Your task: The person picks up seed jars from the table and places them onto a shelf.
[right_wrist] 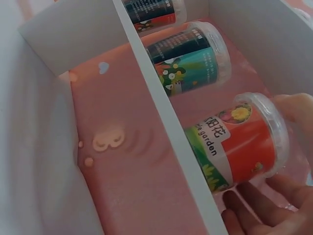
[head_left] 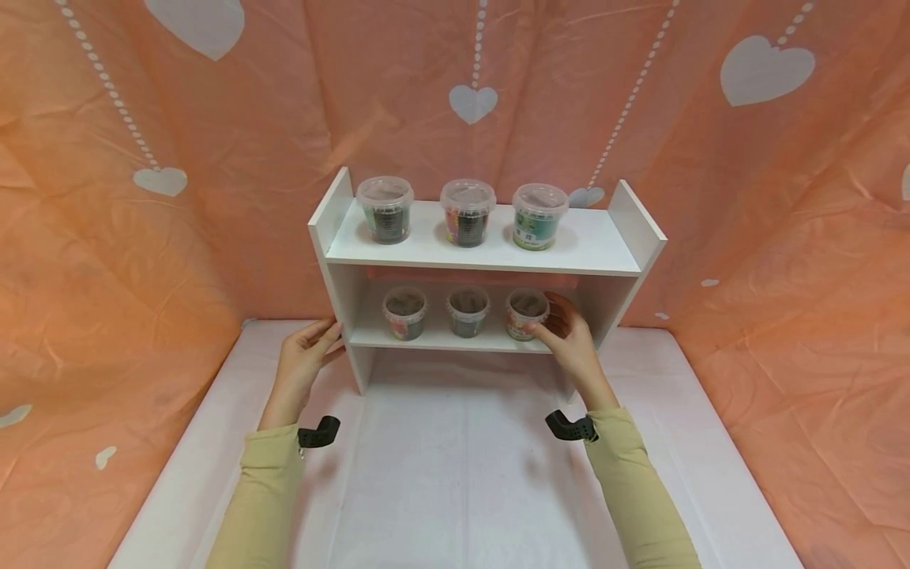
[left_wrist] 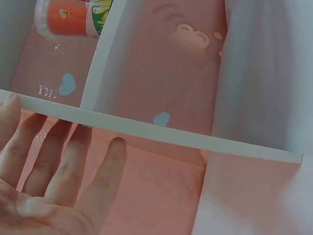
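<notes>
A white two-tier shelf (head_left: 455, 267) stands at the back of the table. My left hand (head_left: 307, 356) rests against its left side panel; in the left wrist view the fingers (left_wrist: 73, 156) are fairly straight along the panel's outer face. On the lower tier, at the right end, sits a clear-lidded plastic cup (right_wrist: 239, 144) with a red, white and green "little garden" label. My right hand (head_left: 569, 336) grips this cup, thumb on one side and fingers on the other. Beside it stand a teal-labelled cup (right_wrist: 190, 63) and a red-labelled cup (head_left: 405, 314).
On the top tier stand three more lidded cups: left (head_left: 386, 213), middle (head_left: 468, 215) and right (head_left: 538, 220). A white cloth covers the table (head_left: 441, 474) in front. Behind and at both sides hangs an orange curtain (head_left: 398, 95) with white hearts.
</notes>
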### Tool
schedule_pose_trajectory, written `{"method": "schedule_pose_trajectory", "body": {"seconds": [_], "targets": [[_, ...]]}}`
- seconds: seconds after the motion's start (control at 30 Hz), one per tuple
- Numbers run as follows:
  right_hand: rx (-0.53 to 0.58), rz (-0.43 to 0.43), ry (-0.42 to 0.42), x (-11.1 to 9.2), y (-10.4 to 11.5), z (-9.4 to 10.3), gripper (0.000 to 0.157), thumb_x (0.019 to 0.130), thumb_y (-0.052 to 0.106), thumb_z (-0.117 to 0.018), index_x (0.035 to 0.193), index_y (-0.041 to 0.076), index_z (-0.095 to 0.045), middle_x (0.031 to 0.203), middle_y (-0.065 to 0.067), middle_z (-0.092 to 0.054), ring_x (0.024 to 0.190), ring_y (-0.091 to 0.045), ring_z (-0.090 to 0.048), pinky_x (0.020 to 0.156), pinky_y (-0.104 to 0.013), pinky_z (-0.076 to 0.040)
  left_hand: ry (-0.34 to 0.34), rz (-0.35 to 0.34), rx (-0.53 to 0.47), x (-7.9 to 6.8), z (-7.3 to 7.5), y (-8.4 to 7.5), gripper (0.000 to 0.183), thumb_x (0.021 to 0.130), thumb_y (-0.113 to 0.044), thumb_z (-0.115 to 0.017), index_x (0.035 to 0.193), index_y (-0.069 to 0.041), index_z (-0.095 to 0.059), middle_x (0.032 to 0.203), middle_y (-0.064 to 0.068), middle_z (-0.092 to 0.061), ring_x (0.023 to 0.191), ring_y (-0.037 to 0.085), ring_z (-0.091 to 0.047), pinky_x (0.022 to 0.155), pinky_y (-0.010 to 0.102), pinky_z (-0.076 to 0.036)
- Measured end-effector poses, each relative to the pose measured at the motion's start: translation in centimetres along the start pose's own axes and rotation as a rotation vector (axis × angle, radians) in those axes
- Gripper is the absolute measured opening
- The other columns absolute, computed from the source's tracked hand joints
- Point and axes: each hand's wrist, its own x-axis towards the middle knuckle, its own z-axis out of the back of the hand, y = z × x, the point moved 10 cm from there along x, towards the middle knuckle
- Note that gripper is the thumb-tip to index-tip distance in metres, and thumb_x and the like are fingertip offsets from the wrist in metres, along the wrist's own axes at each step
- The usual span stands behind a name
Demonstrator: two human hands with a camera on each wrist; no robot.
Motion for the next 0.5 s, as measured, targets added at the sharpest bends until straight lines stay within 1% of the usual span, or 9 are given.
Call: {"method": "schedule_pose_trajectory", "body": {"seconds": [0.07,0.17,0.23,0.33,0.4,0.5], "targets": [[0.032,0.033,-0.015,-0.3,-0.1,0.3,0.059,0.090,-0.003,-0.063,0.141,-0.008,-0.035,0.136,-0.029,-0.042,0.122,-0.040,-0.043,0.106,-0.050,-0.035,0.002,0.006,0.008,-0.1,0.1,0.0,0.057,0.095,-0.026,-0.062,0.137,0.009,-0.046,0.134,0.024,-0.047,0.105,0.009,-0.060,0.094,0.042,-0.049],[0.068,0.115,-0.042,-0.9,-0.8,1.1,0.055,0.092,-0.002,-0.061,0.141,-0.006,-0.037,0.137,-0.026,-0.043,0.124,-0.038,-0.043,0.107,-0.048,-0.034,0.018,0.001,0.032,-0.5,0.3,-0.1,0.057,0.095,-0.027,-0.061,0.136,0.010,-0.046,0.132,0.025,-0.048,0.104,0.009,-0.061,0.094,0.042,-0.048],[0.092,0.174,-0.050,-1.4,-1.3,1.7,0.054,0.092,-0.003,-0.060,0.141,-0.005,-0.038,0.136,-0.025,-0.044,0.124,-0.038,-0.043,0.106,-0.044,-0.035,0.040,-0.010,0.055,-0.9,0.4,-0.2,0.057,0.095,-0.029,-0.060,0.135,0.010,-0.046,0.132,0.024,-0.050,0.104,0.009,-0.062,0.094,0.043,-0.048],[0.127,0.240,-0.038,-2.5,-1.8,2.3,0.053,0.092,-0.005,-0.058,0.141,-0.005,-0.037,0.135,-0.027,-0.044,0.124,-0.038,-0.042,0.105,-0.037,-0.037,0.084,-0.032,0.081,-1.4,0.6,-0.3,0.054,0.097,-0.028,-0.058,0.134,0.010,-0.047,0.131,0.023,-0.053,0.104,0.008,-0.062,0.094,0.042,-0.048],[0.148,0.264,-0.013,-3.4,-1.8,2.4,0.052,0.092,-0.008,-0.056,0.141,-0.008,-0.036,0.135,-0.032,-0.042,0.124,-0.037,-0.042,0.105,-0.033,-0.038,0.101,-0.043,0.090,-1.8,0.9,-0.1,0.052,0.098,-0.027,-0.057,0.134,0.009,-0.048,0.128,0.015,-0.058,0.105,0.008,-0.062,0.093,0.040,-0.050],[0.130,0.275,0.040,-4.6,-2.0,2.4,0.050,0.092,-0.010,-0.054,0.139,-0.011,-0.037,0.133,-0.035,-0.042,0.123,-0.031,-0.046,0.104,-0.029,-0.040,0.098,-0.045,0.108,-2.2,1.5,0.4,0.050,0.098,-0.025,-0.057,0.134,0.009,-0.048,0.122,0.000,-0.062,0.107,0.009,-0.061,0.091,0.036,-0.051]]}}
